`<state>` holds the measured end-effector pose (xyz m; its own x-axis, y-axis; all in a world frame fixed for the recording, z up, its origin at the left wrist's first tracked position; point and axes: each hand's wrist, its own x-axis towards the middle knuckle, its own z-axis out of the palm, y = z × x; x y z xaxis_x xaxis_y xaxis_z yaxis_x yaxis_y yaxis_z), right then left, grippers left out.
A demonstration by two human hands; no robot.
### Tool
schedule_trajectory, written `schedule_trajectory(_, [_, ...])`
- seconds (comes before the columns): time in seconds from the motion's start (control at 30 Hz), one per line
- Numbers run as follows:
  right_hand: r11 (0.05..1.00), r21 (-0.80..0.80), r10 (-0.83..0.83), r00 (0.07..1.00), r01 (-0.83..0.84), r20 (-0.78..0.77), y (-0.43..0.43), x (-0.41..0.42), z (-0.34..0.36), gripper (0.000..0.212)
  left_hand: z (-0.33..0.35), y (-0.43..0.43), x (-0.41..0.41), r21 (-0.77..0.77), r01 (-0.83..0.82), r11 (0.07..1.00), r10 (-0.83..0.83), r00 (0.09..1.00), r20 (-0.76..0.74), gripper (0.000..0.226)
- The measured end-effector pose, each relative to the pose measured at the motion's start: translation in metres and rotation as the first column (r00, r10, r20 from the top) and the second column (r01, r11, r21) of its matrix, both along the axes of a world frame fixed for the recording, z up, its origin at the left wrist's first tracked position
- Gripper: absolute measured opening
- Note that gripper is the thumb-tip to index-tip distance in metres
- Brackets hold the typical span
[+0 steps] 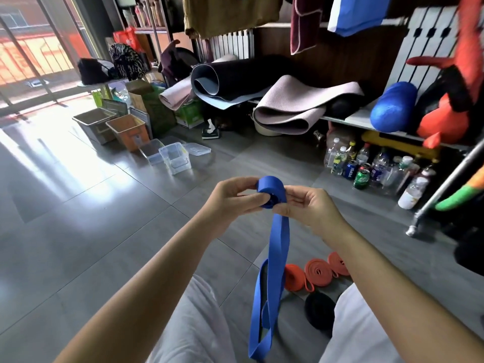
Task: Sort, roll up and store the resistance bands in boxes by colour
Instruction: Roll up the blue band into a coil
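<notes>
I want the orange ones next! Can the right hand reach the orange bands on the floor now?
Probably not yet: the right hand is pinching the half-rolled blue band. But the orange bands lie uncovered on the floor just below that arm, so once free it could likely reach them.

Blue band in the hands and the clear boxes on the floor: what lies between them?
Only bare grey floor; the head view shows nothing lying between the rolled end of the blue band and the clear boxes.
</notes>
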<state>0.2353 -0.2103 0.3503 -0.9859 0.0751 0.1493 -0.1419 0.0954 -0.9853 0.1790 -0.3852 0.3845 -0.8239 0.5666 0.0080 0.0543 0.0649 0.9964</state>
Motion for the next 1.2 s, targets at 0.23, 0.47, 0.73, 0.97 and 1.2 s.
schedule_trajectory(0.23, [0.993, 0.118, 0.014, 0.999, -0.018, 0.038, 0.009, -0.009, 0.008, 0.040, -0.001, 0.004, -0.005, -0.061, 0.029, 0.998, -0.024, 0.996, 0.083, 0.032])
schedule_trajectory(0.47, [0.839, 0.525, 0.100, 0.989, -0.141, 0.105, 0.006, -0.029, 0.045, 0.043, 0.034, 0.007, -0.031, -0.638, -0.163, 0.752, -0.293, 0.784, -0.547, 0.037])
schedule_trajectory(0.73, [0.969, 0.239, 0.071, 0.997, -0.062, -0.031, 0.015, -0.039, 0.071, 0.037, 0.041, 0.004, -0.033, -0.001, -0.113, 0.994, 0.111, 0.979, -0.171, 0.025])
schedule_trajectory(0.97, [0.999, -0.033, -0.022, 0.998, 0.021, -0.051, 0.005, -0.031, 0.044, 0.037, 0.012, 0.017, -0.018, 0.496, -0.069, 0.866, -0.088, 0.954, 0.287, 0.025])
schedule_trajectory(1.2, [0.985, 0.170, -0.001, 0.999, -0.006, 0.039, 0.012, -0.013, 0.019, 0.037, -0.002, 0.009, -0.014, -0.251, -0.064, 0.966, 0.025, 0.988, -0.154, 0.037])
